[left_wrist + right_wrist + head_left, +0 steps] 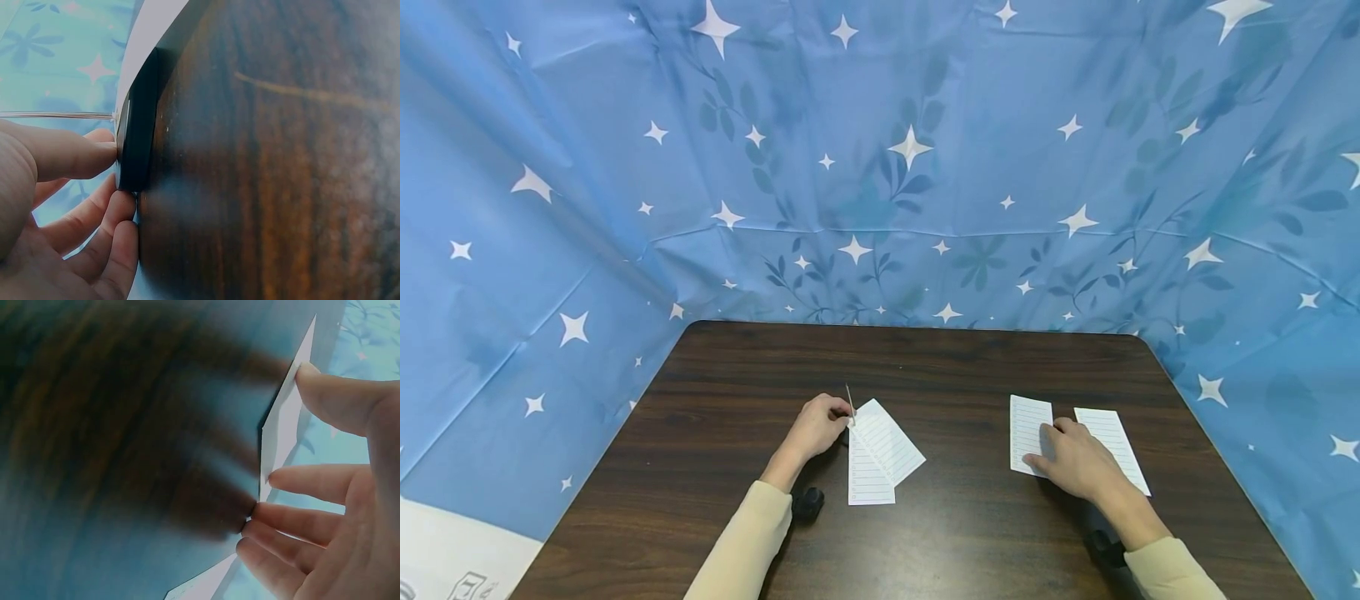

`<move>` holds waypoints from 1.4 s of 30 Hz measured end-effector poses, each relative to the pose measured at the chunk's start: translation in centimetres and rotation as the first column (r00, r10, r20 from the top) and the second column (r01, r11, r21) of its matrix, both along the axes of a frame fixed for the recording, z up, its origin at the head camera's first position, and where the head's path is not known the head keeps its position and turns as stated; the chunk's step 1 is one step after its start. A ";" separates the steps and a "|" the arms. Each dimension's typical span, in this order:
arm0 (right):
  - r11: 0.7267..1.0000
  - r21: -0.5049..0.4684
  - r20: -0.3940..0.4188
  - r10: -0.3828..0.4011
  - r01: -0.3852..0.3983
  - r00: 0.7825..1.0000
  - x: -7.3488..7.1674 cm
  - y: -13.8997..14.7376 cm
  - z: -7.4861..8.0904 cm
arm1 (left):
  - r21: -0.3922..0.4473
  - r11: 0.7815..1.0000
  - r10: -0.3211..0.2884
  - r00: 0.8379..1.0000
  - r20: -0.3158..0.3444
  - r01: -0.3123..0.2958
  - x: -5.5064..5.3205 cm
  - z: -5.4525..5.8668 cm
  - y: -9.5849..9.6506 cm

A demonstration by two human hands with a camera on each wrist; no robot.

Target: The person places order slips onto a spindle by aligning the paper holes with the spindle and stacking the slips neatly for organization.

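Observation:
My left hand (820, 425) holds the edge of the black base (139, 125) of a paper spike, thumb on one side and fingertips against its rim. The thin metal spike (850, 402) stands up from it. Two lined paper slips (872, 479) lie fanned at its foot, overlapping and largely covering the base. On the right, my right hand (1078, 458) rests on a loose lined slip (1028, 425). In the right wrist view, the thumb and index fingertip touch this slip (284, 419), with the fingers spread. Another lined slip (1108, 437) lies just beyond that hand, partly behind it.
The dark wooden table (955, 533) has rounded far corners. A blue star-patterned curtain (880, 192) hangs behind and on both sides. A white printed box (460, 550) stands at the lower left. Black wrist cameras (807, 505) sit beneath both wrists.

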State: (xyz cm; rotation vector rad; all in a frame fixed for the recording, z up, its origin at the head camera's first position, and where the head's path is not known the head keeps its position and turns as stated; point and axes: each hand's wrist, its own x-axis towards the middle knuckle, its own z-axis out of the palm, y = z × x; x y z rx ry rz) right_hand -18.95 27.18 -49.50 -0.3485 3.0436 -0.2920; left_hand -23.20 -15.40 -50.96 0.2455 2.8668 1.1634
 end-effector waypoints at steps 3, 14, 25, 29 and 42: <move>1.000 0.015 -0.005 0.010 -0.010 1.000 0.0 -0.1 0.0 | -0.002 1.000 0.003 1.000 -0.007 -0.003 0.0 0.0 0.0; 0.999 0.027 0.001 0.022 -0.022 1.000 0.0 -0.2 0.1 | -0.005 1.000 0.001 1.000 -0.011 -0.001 0.1 0.1 0.2; 1.000 -0.013 -0.010 0.011 -0.011 1.000 0.1 -0.6 -0.1 | 0.001 1.000 0.001 1.000 -0.002 -0.001 0.1 0.2 0.1; 1.000 -0.008 -0.030 0.029 -0.029 0.999 0.3 -1.0 0.1 | 0.003 1.000 0.003 1.000 0.009 -0.003 0.1 0.1 0.0; 0.996 -0.083 -0.125 0.032 -0.042 0.992 0.4 -1.8 -0.5 | 0.005 1.000 -0.005 1.000 0.006 0.005 -0.1 0.1 -0.1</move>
